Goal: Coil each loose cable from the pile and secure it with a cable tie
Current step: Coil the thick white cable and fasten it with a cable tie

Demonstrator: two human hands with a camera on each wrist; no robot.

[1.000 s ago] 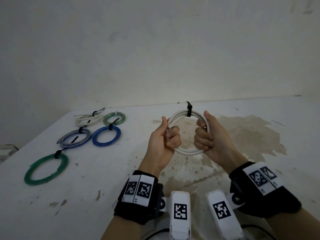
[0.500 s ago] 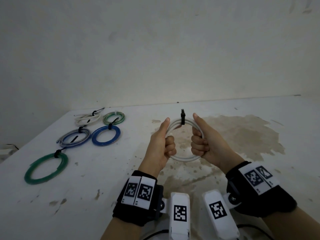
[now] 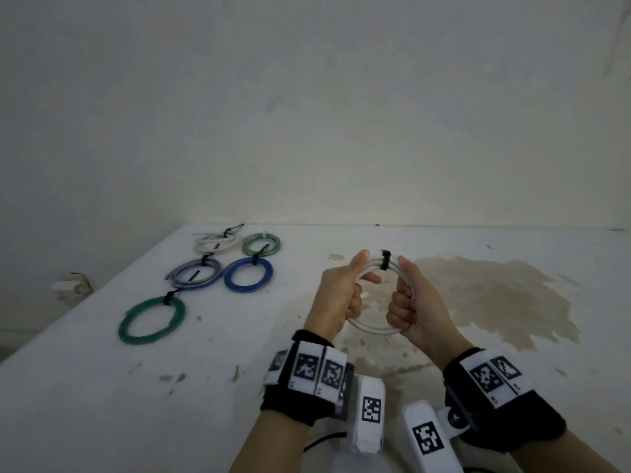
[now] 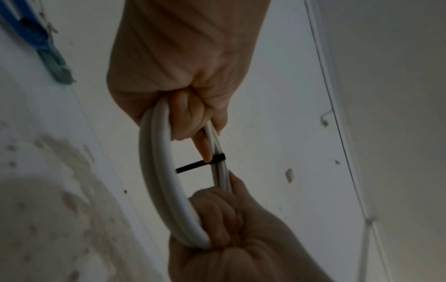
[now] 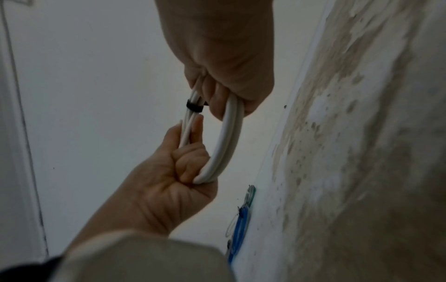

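Observation:
A white cable coil (image 3: 374,331) hangs upright above the table between both hands. My left hand (image 3: 351,298) grips its left side, thumb up along the top and forefinger stretched into the loop. My right hand (image 3: 399,302) grips the right side, its thumb also up. A black cable tie (image 3: 386,259) wraps the strands at the top, between the two thumbs. In the left wrist view the tie (image 4: 216,160) sits tight on the coil (image 4: 164,190), its tail pointing into the loop, and my left forefinger touches it. The right wrist view shows the tie (image 5: 194,107) just beyond the right hand's fingers.
Several tied coils lie at the table's far left: a green one (image 3: 152,320), a blue one (image 3: 248,274), a grey-blue one (image 3: 196,273), a white one (image 3: 216,241) and a green-white one (image 3: 261,244). A brown stain (image 3: 495,295) covers the table to the right. A wall stands close behind.
The tie's tail stood up above the coil; now it points into the loop. My hands have come closer together, squeezing the coil narrower, and my left forefinger has stretched towards the tie.

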